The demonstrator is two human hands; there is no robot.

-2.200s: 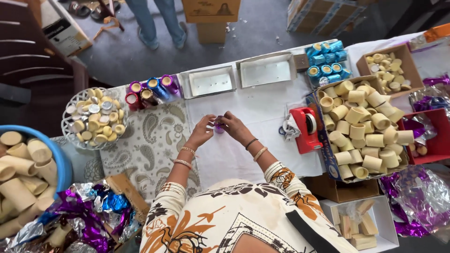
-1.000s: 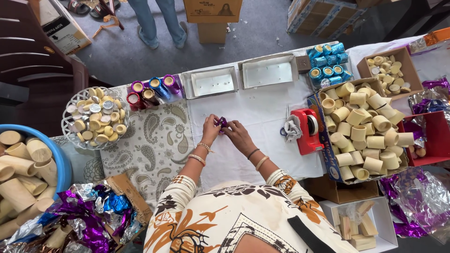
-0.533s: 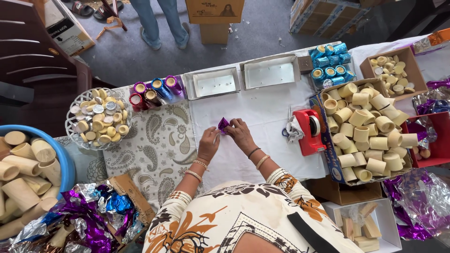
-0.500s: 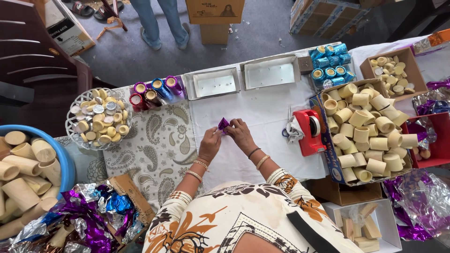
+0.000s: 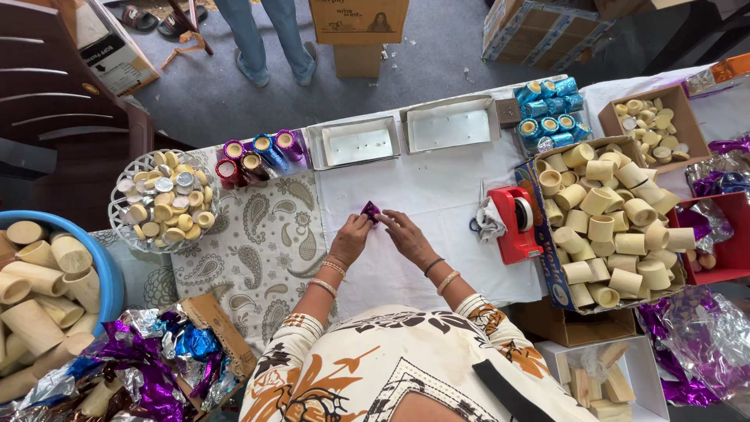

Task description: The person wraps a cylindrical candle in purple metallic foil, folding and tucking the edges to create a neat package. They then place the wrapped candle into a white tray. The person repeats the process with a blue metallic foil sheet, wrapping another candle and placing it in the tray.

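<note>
Both hands are meeting over the white cloth (image 5: pixel 437 195) at the middle of the table. The left hand (image 5: pixel 351 237) and the right hand (image 5: pixel 406 234) are closing their fingertips from either side on a small purple foil-wrapped piece (image 5: pixel 370 211), which is resting on or just above the cloth; contact with the cloth cannot be confirmed. The piece is judged light, and its foil skin thin, crinkly and easily torn or dented, so a hold at its two ends with fingertips, not a squeeze across the middle, appears safest. The foil is looking slick, and a slip under loose pinching is possible. Beyond the hands, two shallow metal trays (image 5: pixel 406 137) are sitting side by side, with foil-wrapped tubes in red and purple (image 5: pixel 254 156) to their left and blue ones (image 5: pixel 544 109) to their right. A red tape dispenser (image 5: pixel 516 223) is standing near the right hand, beside a box of bare cream tubes (image 5: pixel 605 219). A wire basket of round caps (image 5: pixel 162 199) is lying well to the left, and loose purple foil sheets (image 5: pixel 148 367) are piling at the near left corner.
</note>
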